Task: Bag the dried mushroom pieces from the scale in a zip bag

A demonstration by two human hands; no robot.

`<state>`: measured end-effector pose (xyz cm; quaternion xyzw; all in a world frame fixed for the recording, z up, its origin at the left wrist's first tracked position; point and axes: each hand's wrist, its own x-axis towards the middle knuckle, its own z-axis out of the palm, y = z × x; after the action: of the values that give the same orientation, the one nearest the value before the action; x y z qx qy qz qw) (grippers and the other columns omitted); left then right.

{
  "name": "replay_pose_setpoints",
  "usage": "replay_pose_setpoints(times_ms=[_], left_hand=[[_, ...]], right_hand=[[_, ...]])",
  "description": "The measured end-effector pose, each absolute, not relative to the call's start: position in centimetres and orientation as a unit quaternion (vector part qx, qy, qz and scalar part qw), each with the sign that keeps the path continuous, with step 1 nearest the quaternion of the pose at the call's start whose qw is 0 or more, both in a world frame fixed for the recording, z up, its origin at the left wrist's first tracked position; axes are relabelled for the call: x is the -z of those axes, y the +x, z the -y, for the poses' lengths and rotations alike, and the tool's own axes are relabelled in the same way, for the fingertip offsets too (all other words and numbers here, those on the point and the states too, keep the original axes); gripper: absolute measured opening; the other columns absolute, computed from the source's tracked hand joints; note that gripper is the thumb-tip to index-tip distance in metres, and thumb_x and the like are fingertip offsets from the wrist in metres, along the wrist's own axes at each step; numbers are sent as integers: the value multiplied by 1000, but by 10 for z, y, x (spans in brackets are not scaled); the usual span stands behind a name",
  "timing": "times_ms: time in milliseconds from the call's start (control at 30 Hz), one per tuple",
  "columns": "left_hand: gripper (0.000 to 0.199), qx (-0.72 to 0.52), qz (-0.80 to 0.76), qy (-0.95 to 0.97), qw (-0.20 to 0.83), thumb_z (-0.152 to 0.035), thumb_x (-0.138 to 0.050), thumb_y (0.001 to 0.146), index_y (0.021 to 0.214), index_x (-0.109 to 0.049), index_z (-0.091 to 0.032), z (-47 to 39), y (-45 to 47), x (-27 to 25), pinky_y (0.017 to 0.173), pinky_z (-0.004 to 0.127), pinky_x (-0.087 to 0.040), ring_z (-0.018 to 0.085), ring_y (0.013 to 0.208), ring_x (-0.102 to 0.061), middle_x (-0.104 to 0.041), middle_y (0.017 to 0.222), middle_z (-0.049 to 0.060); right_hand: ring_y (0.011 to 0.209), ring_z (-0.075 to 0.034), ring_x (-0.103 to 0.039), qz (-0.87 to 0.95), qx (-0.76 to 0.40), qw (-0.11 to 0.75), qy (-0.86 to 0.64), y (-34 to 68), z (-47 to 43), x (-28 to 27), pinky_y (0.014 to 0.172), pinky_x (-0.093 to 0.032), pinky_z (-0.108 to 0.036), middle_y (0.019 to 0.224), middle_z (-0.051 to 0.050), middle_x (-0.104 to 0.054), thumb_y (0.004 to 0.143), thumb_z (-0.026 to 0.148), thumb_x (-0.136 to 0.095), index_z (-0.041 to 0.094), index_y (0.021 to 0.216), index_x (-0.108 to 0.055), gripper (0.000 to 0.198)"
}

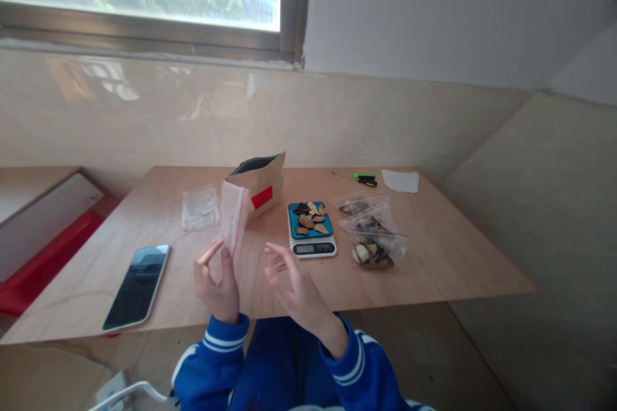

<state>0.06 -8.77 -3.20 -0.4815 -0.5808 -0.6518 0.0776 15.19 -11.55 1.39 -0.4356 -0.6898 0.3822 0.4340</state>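
Note:
My left hand (216,282) holds a small clear zip bag with a red seal strip (233,213) upright above the near edge of the wooden table (434,257). My right hand (289,286) hovers just to its right, fingers apart and holding nothing. Beyond my right hand stands a small digital scale (312,229) with a blue top carrying several brown and dark dried pieces (309,217). To the right of the scale lie two clear bags filled with similar pieces (372,236). A brown paper pouch with a red label (259,183) stands open behind the zip bag.
A stack of clear bags (200,207) lies left of the pouch. A smartphone (137,286) rests face up near the table's left front edge. A green-handled screwdriver (359,178) and a white paper (401,180) lie at the far edge. A red and white object (43,244) sits left of the table.

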Motion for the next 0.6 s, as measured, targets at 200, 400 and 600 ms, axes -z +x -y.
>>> replay_pose_setpoints(times_ms=[200, 400, 600], left_hand=[[22, 645, 602, -460, 98, -25, -55, 90, 110, -63, -19, 105, 2, 38, 97, 43, -46, 23, 106, -63, -68, 109, 8], [32, 589, 703, -368, 150, -37, -42, 95, 116, -60, -20, 58, -40, 22, 103, 47, -37, 27, 115, -57, -65, 118, 10], [31, 418, 767, -477, -102, -29, -50, 86, 111, -62, -14, 6, -52, 30, 102, 56, -35, 35, 116, -56, -65, 118, 16]], right_hand=[[113, -19, -59, 669, -381, 463, -439, 138, 105, -8, 97, -50, -36, 125, -10, -60, 97, 31, -45, 21, 129, -47, 34], [130, -18, -46, 752, -217, 454, -427, 153, 52, -34, 113, -38, -39, 135, -10, -53, 95, 16, -39, 20, 132, -47, 39], [144, -24, -26, 833, -66, 359, -416, 135, -31, -64, 120, -24, -48, 148, -11, -40, 89, 3, -35, 16, 142, -40, 55]])
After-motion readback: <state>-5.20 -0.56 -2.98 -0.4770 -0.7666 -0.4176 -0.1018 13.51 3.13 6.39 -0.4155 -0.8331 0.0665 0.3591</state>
